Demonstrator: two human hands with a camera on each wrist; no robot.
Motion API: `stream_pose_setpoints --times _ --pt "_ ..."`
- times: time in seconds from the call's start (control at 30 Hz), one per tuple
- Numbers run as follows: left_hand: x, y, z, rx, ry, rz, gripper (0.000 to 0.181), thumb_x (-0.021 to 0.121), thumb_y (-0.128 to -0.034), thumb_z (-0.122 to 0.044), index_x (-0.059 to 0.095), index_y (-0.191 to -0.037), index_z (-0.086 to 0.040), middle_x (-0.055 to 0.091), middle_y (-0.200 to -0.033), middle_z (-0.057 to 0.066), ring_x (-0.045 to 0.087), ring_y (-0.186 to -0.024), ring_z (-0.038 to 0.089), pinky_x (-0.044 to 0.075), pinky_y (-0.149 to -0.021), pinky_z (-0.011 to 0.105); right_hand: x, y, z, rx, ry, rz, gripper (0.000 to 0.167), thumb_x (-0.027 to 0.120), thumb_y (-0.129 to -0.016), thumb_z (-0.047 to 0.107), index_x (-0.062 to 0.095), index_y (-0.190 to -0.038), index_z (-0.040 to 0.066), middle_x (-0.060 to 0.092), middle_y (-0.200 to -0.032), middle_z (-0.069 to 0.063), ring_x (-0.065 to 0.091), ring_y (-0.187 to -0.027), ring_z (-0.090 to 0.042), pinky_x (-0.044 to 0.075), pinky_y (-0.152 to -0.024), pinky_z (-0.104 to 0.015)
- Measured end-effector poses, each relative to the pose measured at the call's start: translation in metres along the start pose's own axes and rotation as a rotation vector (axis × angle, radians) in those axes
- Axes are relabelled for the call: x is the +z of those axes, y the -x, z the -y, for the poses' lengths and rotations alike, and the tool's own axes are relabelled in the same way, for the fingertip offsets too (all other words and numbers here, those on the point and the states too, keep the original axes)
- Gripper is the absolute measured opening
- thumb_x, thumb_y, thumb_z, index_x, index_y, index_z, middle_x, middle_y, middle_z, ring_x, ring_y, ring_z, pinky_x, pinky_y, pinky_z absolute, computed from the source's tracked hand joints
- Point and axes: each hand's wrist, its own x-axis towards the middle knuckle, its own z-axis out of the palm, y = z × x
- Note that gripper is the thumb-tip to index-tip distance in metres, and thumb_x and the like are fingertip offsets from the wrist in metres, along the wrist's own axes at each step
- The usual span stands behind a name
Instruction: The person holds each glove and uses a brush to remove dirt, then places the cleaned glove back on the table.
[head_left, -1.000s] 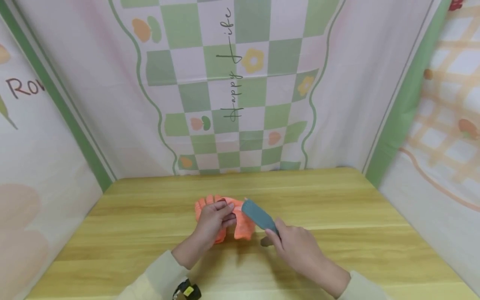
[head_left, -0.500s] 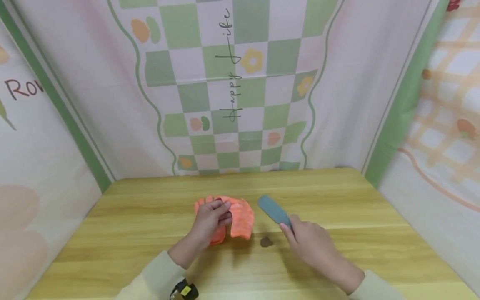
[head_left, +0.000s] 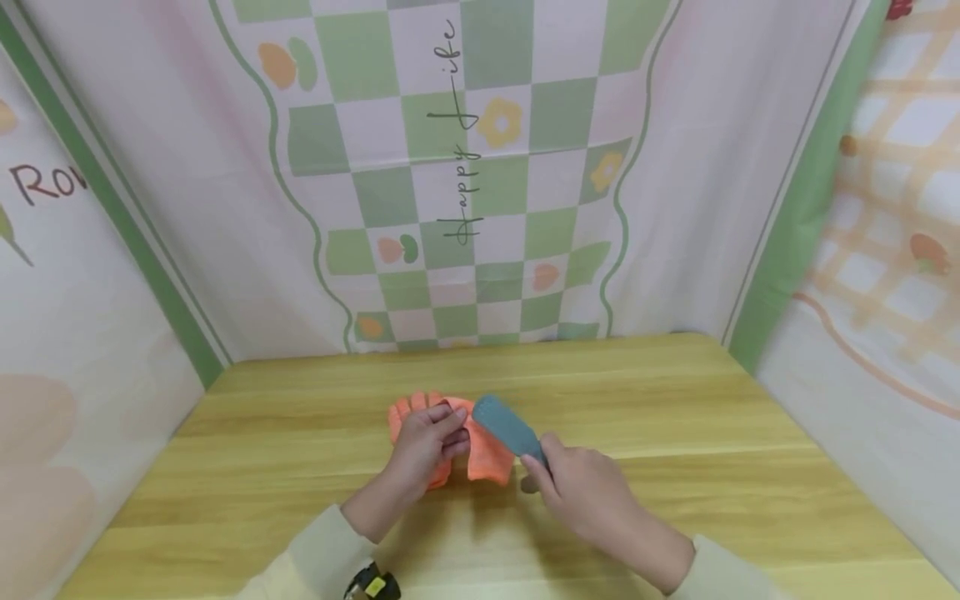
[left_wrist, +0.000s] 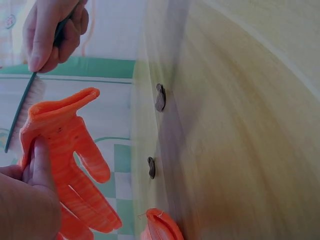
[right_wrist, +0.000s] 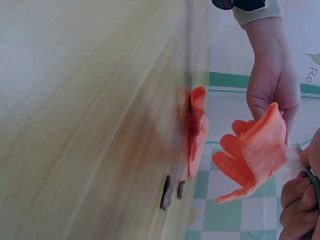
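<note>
My left hand [head_left: 423, 442] pinches an orange knit glove [left_wrist: 75, 155] near its cuff, holding it above the table. Small dark specks mark the cuff in the left wrist view. In my right hand [head_left: 592, 492] is a brush [head_left: 506, 425] with a flat teal back and pale bristles. It overlaps the held glove in the head view; whether the bristles touch the knit I cannot tell. A second orange glove [right_wrist: 198, 135] lies on the table. Near it lie two dark brown lumps, one larger [left_wrist: 160, 97] and one smaller [left_wrist: 151, 167].
The wood-grain table [head_left: 675, 400] meets a green-and-white checked curtain [head_left: 502, 183] at its back. Patterned cloth walls stand at both sides. A black device [head_left: 372, 582] is by the left wrist.
The brush first swung right, off the glove, uncovering a brown lump in the head view. It is now back left over the glove. The left hand has barely moved.
</note>
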Motion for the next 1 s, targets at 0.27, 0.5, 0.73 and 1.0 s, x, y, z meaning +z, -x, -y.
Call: stream_pose_setpoints --times 0.27,0.5,0.73,1.0 --pt "-0.001 0.0 0.001 -0.004 0.0 -0.037 0.03 0.055 -0.0979 0.0 0.051 -0.069 -0.006 0.055 -0.065 0.002 0.059 -0.063 0.008 0.057 -0.064 0.023 0.005 0.001 -0.002 0.004 -0.041 0.021 0.026 0.054 -0.101 0.029 0.048 -0.082 0.012 0.039 -0.057 0.009 0.033 -0.044 -0.003 0.03 -0.038 -0.019" --pt "0.0 -0.001 -0.001 0.024 -0.011 -0.071 0.034 0.057 -0.097 -0.003 0.045 -0.066 -0.008 0.05 -0.066 0.0 0.059 -0.062 0.009 0.057 -0.065 0.024 0.008 0.002 -0.007 0.038 -0.031 0.046 0.027 0.054 -0.101 0.029 0.045 -0.08 0.014 0.037 -0.055 0.009 0.033 -0.044 -0.004 0.03 -0.038 -0.02" --pt "-0.002 -0.001 -0.006 0.044 0.033 -0.097 0.039 0.057 -0.0973 -0.002 0.04 -0.063 -0.009 0.044 -0.062 0.0 0.052 -0.058 0.008 0.051 -0.056 0.019 0.01 0.01 -0.023 0.104 -0.002 0.093 0.024 0.056 -0.1 0.026 0.05 -0.082 0.012 0.038 -0.055 0.008 0.035 -0.043 -0.005 0.031 -0.037 -0.019" --pt "-0.005 -0.004 -0.01 0.032 0.055 -0.113 0.04 0.058 -0.0974 -0.004 0.038 -0.063 -0.008 0.04 -0.06 0.001 0.047 -0.057 0.01 0.045 -0.051 0.018 0.005 0.011 -0.036 0.137 0.064 0.062 0.026 0.054 -0.101 0.026 0.049 -0.08 0.01 0.038 -0.054 0.005 0.035 -0.042 -0.007 0.029 -0.036 -0.018"
